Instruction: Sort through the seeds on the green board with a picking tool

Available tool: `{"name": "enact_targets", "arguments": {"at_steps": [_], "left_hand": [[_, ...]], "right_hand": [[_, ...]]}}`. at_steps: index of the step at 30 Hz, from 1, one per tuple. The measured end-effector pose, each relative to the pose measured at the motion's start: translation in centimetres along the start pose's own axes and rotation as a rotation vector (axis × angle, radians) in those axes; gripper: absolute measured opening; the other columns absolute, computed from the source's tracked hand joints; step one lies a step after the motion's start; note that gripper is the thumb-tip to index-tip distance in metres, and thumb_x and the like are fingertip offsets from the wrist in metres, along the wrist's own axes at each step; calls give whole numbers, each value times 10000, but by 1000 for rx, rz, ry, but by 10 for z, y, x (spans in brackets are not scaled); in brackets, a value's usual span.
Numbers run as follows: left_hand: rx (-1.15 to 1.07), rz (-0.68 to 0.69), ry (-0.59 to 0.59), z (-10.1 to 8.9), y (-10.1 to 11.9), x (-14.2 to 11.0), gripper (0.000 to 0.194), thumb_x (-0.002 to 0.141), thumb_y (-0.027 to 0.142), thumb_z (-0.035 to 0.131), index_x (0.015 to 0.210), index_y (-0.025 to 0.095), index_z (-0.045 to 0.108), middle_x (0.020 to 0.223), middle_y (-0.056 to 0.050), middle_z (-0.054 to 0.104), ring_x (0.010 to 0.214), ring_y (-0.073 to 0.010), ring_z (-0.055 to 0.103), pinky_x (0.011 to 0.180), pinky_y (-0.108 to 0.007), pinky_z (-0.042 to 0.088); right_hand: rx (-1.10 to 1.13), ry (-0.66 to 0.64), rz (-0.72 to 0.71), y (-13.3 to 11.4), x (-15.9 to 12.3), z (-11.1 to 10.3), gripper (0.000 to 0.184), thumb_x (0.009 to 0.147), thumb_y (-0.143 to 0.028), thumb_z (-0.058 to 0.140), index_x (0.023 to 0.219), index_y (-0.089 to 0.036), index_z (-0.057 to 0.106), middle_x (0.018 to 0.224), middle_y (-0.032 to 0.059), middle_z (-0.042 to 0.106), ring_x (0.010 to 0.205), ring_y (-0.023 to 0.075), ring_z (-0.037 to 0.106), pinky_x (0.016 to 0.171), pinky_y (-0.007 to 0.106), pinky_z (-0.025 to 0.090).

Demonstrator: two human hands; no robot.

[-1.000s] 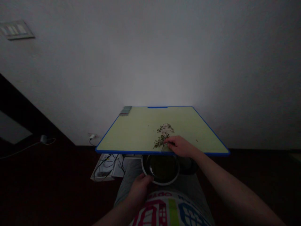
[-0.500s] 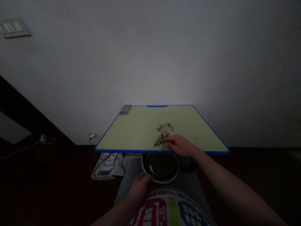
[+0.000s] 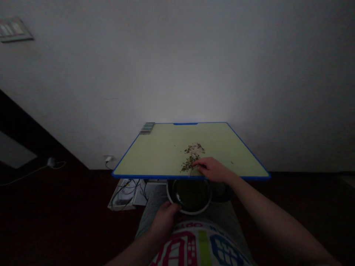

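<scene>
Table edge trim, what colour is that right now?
The trim is blue, around a pale yellow-green tabletop; it shows best in the head view.

White top, lime stripe; pink print left of stripe, blue print right; grey trousers; hands bare.

The lettering on the white shirt cannot be read surely.

The pale, blue-edged table carries a loose pile of small bits; a dark sliver lies right of the pile, stray specks left.
</scene>
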State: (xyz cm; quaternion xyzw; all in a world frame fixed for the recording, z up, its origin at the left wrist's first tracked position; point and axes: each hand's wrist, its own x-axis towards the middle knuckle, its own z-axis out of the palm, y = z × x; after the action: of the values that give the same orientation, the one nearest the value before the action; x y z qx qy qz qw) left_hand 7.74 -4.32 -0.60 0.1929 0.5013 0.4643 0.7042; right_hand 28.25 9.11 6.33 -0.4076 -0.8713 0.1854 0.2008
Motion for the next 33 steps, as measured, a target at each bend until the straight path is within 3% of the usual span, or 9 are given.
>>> {"name": "enact_targets", "arguments": {"at_steps": [5,12,16,20,33], "left_hand": [[3,13,23,0,1,-1,163,604,153,630,759,157,679,740,-44,761,692,-207,689,665,-309,532],[1,1,14,-4,-2,4,170,626,155,623,788,155,675,758,-63,761,734,-232,701,697,-336,535],[1,-3,13,-5,-3,5,163,642,154,613,793,157,675,777,-72,766,766,-242,706,706,-343,537],[5,-5,1,-5,-3,4,172,646,163,609,803,155,678,760,-74,765,796,-255,707,724,-357,542],[29,9,27,-2,-1,1,149,649,158,608,783,161,673,769,-60,762,749,-225,701,677,-311,537]], "right_hand": [[43,11,-3,3,-3,-10,332,812,-163,496,1069,-178,706,1030,69,726,935,210,655,845,329,481],[107,188,117,15,-11,-37,352,835,-259,483,1106,-158,684,760,32,698,638,166,597,612,276,462],[38,212,89,15,-16,-32,337,843,-229,482,1104,-160,683,914,69,726,799,192,650,747,305,490],[-124,153,52,13,-18,-21,343,861,-187,452,1117,-156,679,1107,115,700,1014,239,639,899,363,466],[-147,102,62,13,-5,-13,341,853,-163,468,1119,-164,683,1111,100,704,1025,235,644,914,360,469]]}}
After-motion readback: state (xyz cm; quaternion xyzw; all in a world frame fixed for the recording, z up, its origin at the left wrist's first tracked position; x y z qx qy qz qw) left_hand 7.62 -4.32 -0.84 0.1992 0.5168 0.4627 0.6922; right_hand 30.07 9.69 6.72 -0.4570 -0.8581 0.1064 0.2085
